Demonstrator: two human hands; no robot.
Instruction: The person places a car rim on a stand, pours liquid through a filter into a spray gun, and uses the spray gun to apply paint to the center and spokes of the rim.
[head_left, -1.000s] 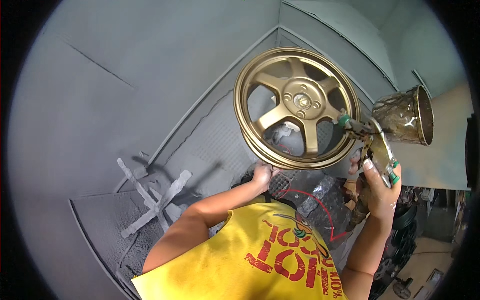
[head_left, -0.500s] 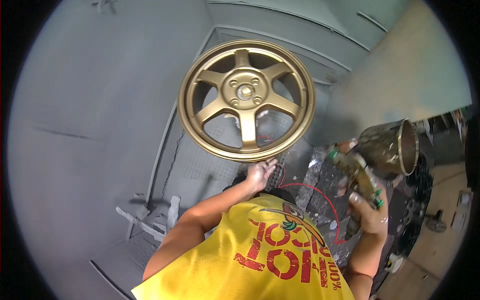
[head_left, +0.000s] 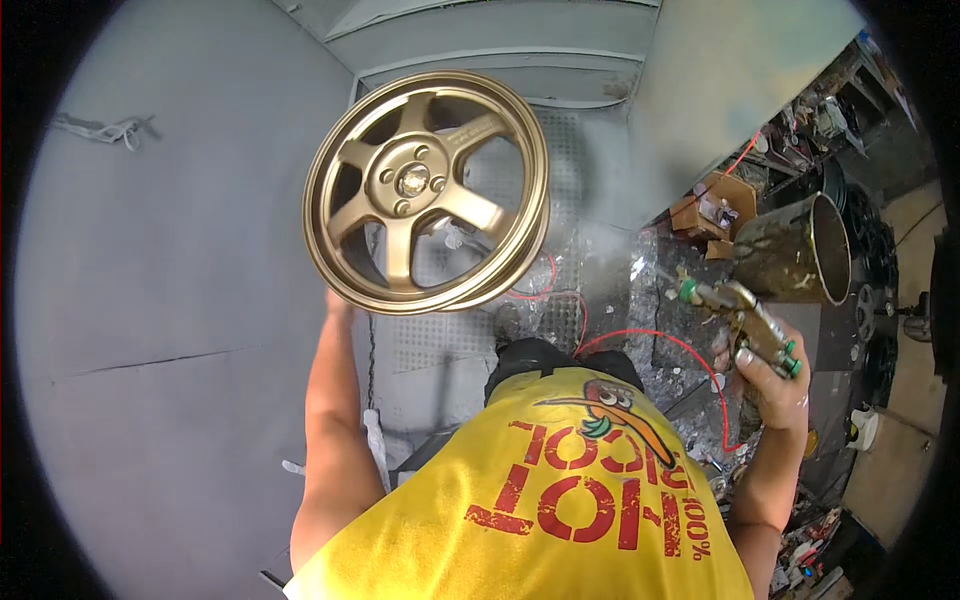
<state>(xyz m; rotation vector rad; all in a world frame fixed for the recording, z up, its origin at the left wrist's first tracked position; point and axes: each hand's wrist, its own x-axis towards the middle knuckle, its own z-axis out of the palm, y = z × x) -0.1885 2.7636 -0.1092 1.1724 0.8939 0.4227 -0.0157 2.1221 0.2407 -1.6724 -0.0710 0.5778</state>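
One gold wheel (head_left: 413, 182) mostly hides the left hand (head_left: 340, 303) — its grip I cannot tell. The right hand (head_left: 775, 385) clasps a spray gun (head_left: 748, 315).

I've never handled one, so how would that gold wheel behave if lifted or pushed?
The gold wheel is probably stiff, as its spokes look thick. Stood on edge, its round outline would likely let it roll. Its smooth sheen may feel slippery.

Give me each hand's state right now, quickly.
Left hand: at the gold wheel's lower-left edge, mostly hidden behind it; open or closed cannot be told.
Right hand: closed around the spray gun.
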